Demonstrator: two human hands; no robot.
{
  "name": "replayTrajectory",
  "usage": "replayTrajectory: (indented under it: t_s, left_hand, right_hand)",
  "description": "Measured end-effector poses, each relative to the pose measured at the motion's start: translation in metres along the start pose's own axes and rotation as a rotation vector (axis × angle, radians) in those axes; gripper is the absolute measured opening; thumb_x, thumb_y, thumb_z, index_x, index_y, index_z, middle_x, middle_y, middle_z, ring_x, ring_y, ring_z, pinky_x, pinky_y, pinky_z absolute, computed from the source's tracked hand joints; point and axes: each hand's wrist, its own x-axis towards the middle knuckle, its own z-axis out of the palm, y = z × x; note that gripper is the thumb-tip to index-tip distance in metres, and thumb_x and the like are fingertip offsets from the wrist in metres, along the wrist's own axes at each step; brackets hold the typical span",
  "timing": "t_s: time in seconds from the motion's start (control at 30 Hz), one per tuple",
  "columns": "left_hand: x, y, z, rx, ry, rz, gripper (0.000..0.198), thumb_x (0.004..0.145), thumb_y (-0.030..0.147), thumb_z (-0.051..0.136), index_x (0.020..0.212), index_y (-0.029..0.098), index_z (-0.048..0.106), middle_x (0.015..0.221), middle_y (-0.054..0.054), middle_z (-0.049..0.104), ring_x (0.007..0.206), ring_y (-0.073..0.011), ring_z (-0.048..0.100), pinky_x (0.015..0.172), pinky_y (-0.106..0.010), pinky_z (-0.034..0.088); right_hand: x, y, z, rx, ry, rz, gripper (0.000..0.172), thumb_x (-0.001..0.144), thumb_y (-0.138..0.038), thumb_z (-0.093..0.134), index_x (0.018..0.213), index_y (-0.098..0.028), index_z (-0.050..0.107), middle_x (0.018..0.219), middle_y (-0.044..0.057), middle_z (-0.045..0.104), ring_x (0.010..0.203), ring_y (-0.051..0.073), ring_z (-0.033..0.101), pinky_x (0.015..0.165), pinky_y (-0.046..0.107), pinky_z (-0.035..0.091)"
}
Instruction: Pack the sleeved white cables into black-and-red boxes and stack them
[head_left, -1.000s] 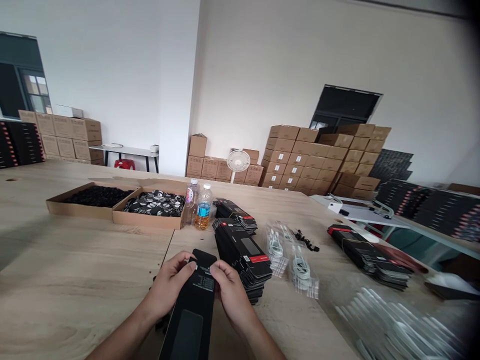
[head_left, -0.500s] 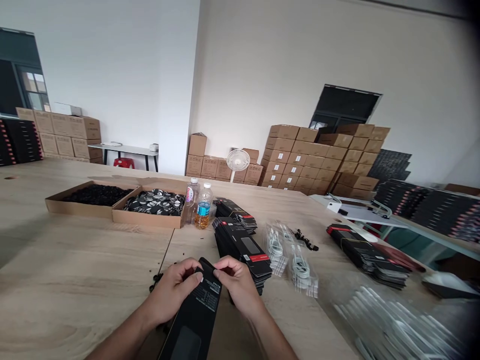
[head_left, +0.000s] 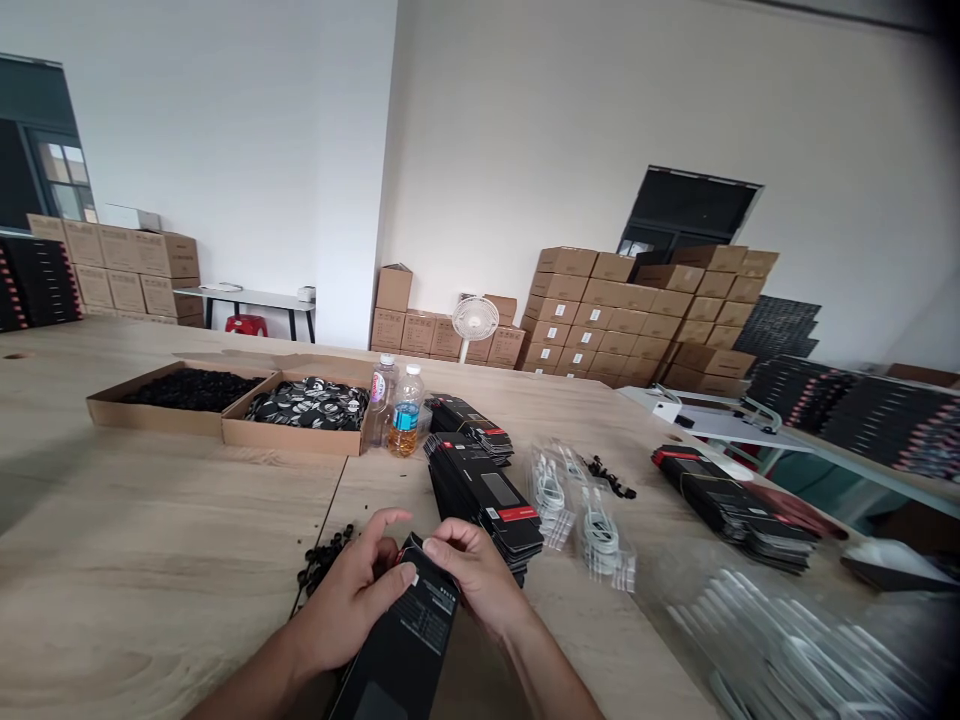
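Both hands are on a long black box [head_left: 409, 640] with small pale print, near the table's front edge. My left hand [head_left: 352, 600] grips its left side near the top, thumb on the printed face and index finger raised. At the top right corner, my right hand [head_left: 476, 575] pinches the end of the box between thumb and fingers. Small black parts [head_left: 322, 562] lie just left of my left hand. A stack of flat black boxes with red bands [head_left: 484, 490] lies beyond my right hand.
Two shallow cartons [head_left: 292, 436] hold black pieces and black-and-white discs. Beside them stand two bottles [head_left: 405, 412]. Bagged white cables [head_left: 600, 530], a banded black box stack [head_left: 727, 505] and clear plastic bags [head_left: 795, 640] lie to the right.
The box top and its end flap have shifted slightly right and down. My left index finger has lifted, and more of the small black parts shows beside that hand.
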Motion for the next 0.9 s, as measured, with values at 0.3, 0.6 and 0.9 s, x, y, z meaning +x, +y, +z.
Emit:
replayTrajectory:
  t_s: [0.3, 0.6, 0.9]
  left_hand:
    - [0.001, -0.003, 0.001, 0.000, 0.015, 0.030, 0.039, 0.090, 0.049, 0.056, 0.118, 0.022, 0.054, 0.070, 0.006, 0.041, 0.067, -0.0132, 0.041, 0.062, -0.024, 0.032]
    - [0.008, -0.007, 0.000, -0.295, 0.183, 0.009, 0.034, 0.085, 0.050, 0.064, 0.103, 0.021, 0.062, 0.068, 0.006, 0.042, 0.061, -0.0101, 0.039, 0.057, -0.021, 0.033]
    - [0.010, 0.000, -0.001, -0.250, 0.313, 0.078, 0.030, 0.085, 0.047, 0.065, 0.093, 0.019, 0.062, 0.069, 0.005, 0.051, 0.064, -0.0101, 0.045, 0.059, -0.021, 0.039]
  right_hand:
    - [-0.001, -0.002, 0.000, -0.089, -0.007, -0.054, 0.036, 0.061, -0.048, 0.085, 0.060, -0.018, 0.065, 0.056, -0.006, 0.055, 0.056, 0.010, 0.042, 0.058, 0.025, 0.031]
    - [-0.005, -0.007, 0.000, -0.089, -0.125, -0.107, 0.036, 0.081, -0.052, 0.069, 0.095, -0.020, 0.078, 0.079, 0.002, 0.071, 0.079, 0.019, 0.060, 0.078, 0.031, 0.044]
    - [-0.008, -0.004, 0.003, 0.024, -0.184, -0.065, 0.045, 0.080, -0.052, 0.071, 0.116, -0.026, 0.071, 0.103, 0.005, 0.074, 0.093, 0.022, 0.065, 0.085, 0.037, 0.049]
